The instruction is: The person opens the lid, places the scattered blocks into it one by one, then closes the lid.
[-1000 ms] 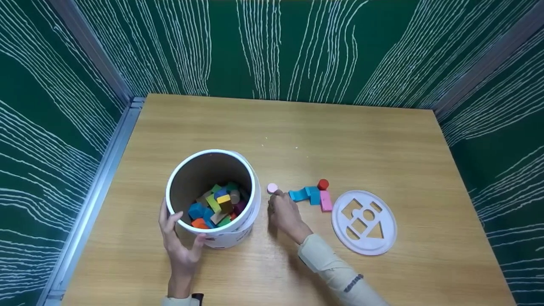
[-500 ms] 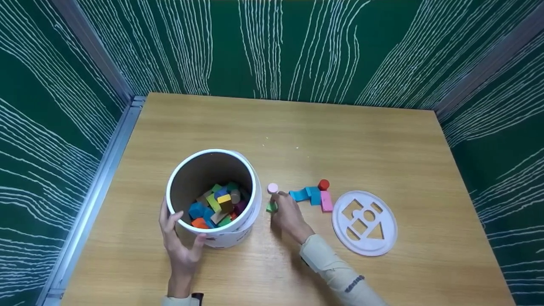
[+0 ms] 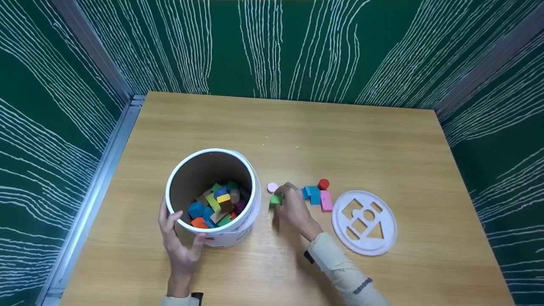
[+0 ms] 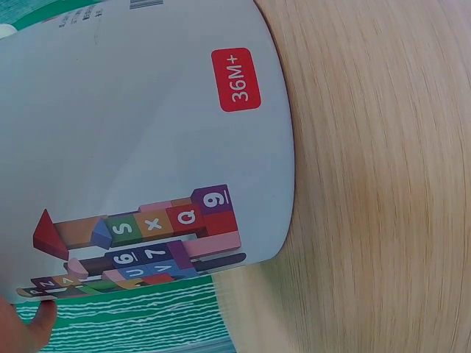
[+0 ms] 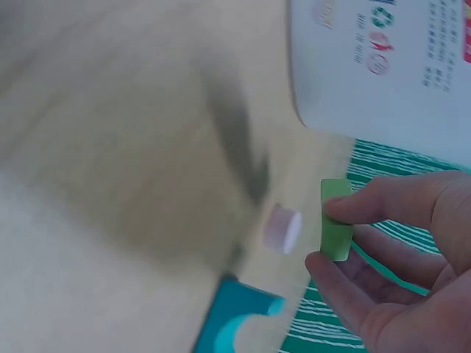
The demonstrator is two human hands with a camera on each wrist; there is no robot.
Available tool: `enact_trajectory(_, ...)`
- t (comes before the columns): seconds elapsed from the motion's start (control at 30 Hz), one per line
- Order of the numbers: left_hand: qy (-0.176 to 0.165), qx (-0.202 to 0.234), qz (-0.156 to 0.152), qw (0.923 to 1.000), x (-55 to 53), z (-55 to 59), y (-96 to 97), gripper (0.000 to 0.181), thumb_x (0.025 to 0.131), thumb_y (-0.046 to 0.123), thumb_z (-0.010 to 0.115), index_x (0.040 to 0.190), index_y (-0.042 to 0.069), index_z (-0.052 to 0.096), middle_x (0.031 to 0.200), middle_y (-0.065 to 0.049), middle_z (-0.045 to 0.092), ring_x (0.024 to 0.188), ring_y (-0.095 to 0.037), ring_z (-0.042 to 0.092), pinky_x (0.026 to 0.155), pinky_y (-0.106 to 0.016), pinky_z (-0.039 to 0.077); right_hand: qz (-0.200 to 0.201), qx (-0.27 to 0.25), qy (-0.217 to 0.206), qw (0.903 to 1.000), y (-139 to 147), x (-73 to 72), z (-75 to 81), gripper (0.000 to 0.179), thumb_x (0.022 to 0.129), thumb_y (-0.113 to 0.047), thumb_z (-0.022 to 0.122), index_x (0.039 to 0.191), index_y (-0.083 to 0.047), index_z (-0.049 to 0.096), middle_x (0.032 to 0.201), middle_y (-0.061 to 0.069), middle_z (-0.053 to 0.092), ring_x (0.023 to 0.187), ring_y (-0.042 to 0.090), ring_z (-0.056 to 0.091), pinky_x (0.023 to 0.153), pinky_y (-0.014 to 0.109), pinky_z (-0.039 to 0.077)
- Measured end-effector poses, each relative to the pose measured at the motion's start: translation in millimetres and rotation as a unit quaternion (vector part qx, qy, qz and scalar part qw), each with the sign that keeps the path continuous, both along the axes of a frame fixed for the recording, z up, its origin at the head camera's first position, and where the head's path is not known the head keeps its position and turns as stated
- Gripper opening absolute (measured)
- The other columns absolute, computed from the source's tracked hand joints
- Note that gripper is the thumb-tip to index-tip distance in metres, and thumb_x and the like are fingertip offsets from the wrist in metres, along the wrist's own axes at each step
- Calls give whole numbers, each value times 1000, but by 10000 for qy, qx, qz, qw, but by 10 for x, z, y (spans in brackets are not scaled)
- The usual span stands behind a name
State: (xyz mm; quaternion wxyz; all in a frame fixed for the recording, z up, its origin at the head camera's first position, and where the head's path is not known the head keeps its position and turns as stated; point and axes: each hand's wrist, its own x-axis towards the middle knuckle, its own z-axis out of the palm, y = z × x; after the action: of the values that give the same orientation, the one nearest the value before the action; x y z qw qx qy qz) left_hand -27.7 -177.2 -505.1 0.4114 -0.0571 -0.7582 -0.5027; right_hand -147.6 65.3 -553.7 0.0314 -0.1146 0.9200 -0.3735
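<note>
The work looks to be partway along. The lid (image 3: 366, 246) is lying well to the right of the bucket (image 3: 204, 174), so the bucket is standing uncovered, with a heap of mixed blocks (image 3: 213, 203) sitting at its bottom. The left hand (image 3: 180, 250) is gripping the bucket at its near left side. The right hand (image 3: 295, 208) is pinching a green block (image 3: 276, 199) between thumb and fingers just right of the bucket; whether that block is touching the table (image 3: 340, 140) is hard to tell.

Also outside the bucket, a pale pink cylinder (image 3: 272, 187) is resting near its right side, while blue pieces (image 3: 314, 195), a red cylinder (image 3: 323, 184) and a pink block (image 3: 326, 201) are lying farther right. Seemingly left undone, the green block is not yet being released and the lid is not covering the bucket.
</note>
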Motion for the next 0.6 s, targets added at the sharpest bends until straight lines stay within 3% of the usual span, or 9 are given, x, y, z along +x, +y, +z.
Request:
enact_trajectory(0.2, -21, 18, -5, 10000, 4, -7, -1, 68, 87, 47, 62, 114, -11, 40, 140, -39, 26, 134, -29, 29, 109, -32, 30, -116, -209, 419, 9988, 73, 2, 165, 27, 67, 10, 73, 93, 3, 70, 91, 11, 62, 78, 20, 57, 69, 29, 55)
enact_trajectory(0.6, 147, -18, -46, 9999, -9, -14, -7, 67, 87, 48, 61, 113, -11, 41, 139, -40, 27, 133, -34, 29, 109, -37, 30, -4, -531, 1247, 9908, 115, 20, 370, 21, 64, 13, 68, 82, 2, 68, 81, 10, 63, 75, 23, 61, 67, 36, 55)
